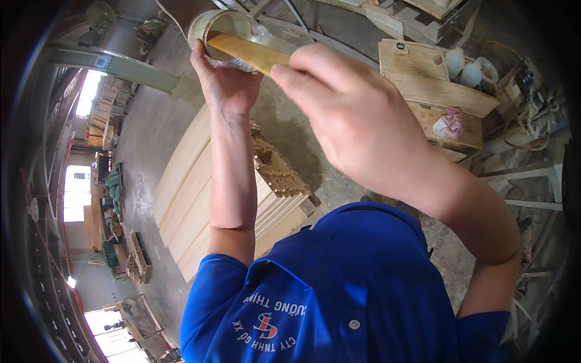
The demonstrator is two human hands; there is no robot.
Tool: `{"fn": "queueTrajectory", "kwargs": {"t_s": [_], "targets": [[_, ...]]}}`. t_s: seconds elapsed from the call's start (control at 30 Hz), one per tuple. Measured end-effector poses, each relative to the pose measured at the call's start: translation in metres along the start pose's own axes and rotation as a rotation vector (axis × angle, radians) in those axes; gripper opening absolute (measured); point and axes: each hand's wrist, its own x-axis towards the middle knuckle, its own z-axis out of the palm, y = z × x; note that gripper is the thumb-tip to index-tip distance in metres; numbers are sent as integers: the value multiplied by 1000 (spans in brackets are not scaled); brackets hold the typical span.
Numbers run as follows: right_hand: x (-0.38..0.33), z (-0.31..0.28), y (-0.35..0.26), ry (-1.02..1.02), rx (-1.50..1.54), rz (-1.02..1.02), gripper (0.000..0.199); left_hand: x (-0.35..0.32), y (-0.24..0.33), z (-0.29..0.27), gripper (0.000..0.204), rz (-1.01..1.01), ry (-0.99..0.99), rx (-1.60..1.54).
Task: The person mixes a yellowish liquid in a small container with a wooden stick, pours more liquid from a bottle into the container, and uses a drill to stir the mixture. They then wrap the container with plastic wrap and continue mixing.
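In the head view, I am seeing my left hand [227, 81] gripping a round, pale plastic container with a yellowish lining [221, 27] up at eleven o'clock, fingers wrapped around its underside. My right hand [357, 115] is closing its fingers on a flat yellow wooden stick [248, 53], whose far end is dipping into the container. To stir well, I judge I should be keeping the container level and the stick low inside. At seven o'clock, stacked pale wooden boards [193, 193] are lying on the concrete floor [151, 139].

Wooden stick [248, 53] in clear container [225, 30]
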Motion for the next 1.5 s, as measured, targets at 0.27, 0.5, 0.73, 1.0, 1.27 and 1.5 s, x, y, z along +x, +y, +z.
{"fn": "queueTrajectory", "kwargs": {"t_s": [0.27, 0.5, 0.73, 1.0, 1.27, 1.5], "targets": [[-6, 10, 3, -74, -391, -244, 32, 4, 1, -7, 63, -75, -34, 15], [15, -16, 33, -13, -491, -385, 37, 5, -6, -11, 62, -10, -19, 64], [20, -19, 38, 1, -420, -281, 42, 2, -9, -14, 61, 21, 30, 84], [-6, 1, 51, -59, -5, 163, 38, 2, -10, -10, 62, 157, -16, 128], [13, -24, 33, -50, -97, -56, 40, 8, -10, -13, 67, 136, -97, 121], [32, -29, 12, -130, -421, -136, 40, 19, -9, -3, 63, 183, -171, 147]]}}
